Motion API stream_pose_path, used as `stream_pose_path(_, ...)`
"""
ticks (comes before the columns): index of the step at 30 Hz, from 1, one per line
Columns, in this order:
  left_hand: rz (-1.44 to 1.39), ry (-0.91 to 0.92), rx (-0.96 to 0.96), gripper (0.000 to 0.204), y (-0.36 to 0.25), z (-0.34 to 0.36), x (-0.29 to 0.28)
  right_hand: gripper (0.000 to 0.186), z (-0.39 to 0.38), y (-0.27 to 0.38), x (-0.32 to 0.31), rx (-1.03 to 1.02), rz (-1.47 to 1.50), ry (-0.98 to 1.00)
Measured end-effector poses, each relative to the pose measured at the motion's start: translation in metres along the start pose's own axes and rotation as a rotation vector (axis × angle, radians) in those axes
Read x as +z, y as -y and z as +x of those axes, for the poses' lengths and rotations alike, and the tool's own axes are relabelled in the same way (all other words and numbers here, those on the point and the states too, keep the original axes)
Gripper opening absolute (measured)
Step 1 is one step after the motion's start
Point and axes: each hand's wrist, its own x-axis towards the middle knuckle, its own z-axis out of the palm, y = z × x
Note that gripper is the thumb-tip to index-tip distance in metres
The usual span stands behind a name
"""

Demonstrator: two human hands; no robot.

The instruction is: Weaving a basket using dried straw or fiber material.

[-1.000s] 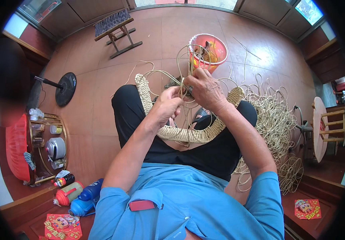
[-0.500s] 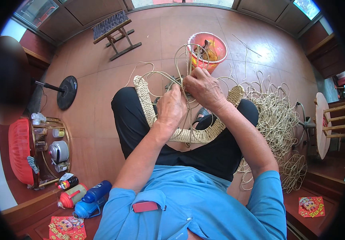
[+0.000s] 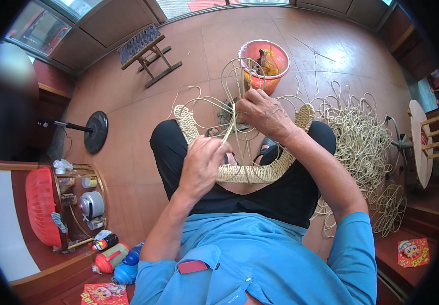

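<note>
A U-shaped woven straw-coloured band point(image 3: 252, 174) lies across my thighs, its two ends pointing away from me. Between those ends, pale loose cords point(image 3: 235, 86) fan out in large loops. My right hand point(image 3: 265, 116) pinches the cords where they gather. Closer to me and to the left, my left hand point(image 3: 202, 165) is closed, slightly blurred, on strands that stretch down from that gathering point. Its fingertips partly hide the cord they hold.
A big tangled heap of cord point(image 3: 356, 142) covers the floor at right. Ahead stand a red bucket point(image 3: 265, 79) and a folding stool point(image 3: 145, 48). To the left are a black round stand base point(image 3: 96, 132) and a rack with a kettle point(image 3: 91, 204). A round wooden stool point(image 3: 420, 142) is at far right.
My left hand has moved away from my right hand, down and to the left, drawing strands with it. The right hand stays at the gathered cords. The whole view has shifted slightly.
</note>
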Motion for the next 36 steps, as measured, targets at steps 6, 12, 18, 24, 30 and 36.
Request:
stream_pose_path(6,-0.414,-0.008,-0.227,0.029,-0.014,-0.036,-0.068,0.027,-0.002,-0.001,0.0,0.059,-0.047,0.049)
stream_pose_path(12,-1.002,-0.281,0.104,0.032,-0.038,-0.061,-0.162,0.022,-0.002,-0.001,0.004,0.098,-0.014,0.056)
stream_pose_path(18,-1.287,-0.39,0.437,0.031,-0.096,-0.069,-0.262,0.018,0.002,0.006,0.005,0.19,0.057,0.022)
stream_pose_path(24,-1.305,0.111,0.436,0.032,-0.099,-0.048,-0.199,0.013,0.007,0.013,0.004,0.216,0.106,-0.053)
stream_pose_path(30,-0.915,0.813,-0.3,0.041,-0.076,-0.016,-0.075,0.012,0.002,0.011,0.004,0.207,0.106,-0.043)
stream_pose_path(36,-0.918,0.456,-0.396,0.043,-0.023,-0.023,0.008,0.01,0.001,0.009,0.008,0.111,0.07,-0.081)
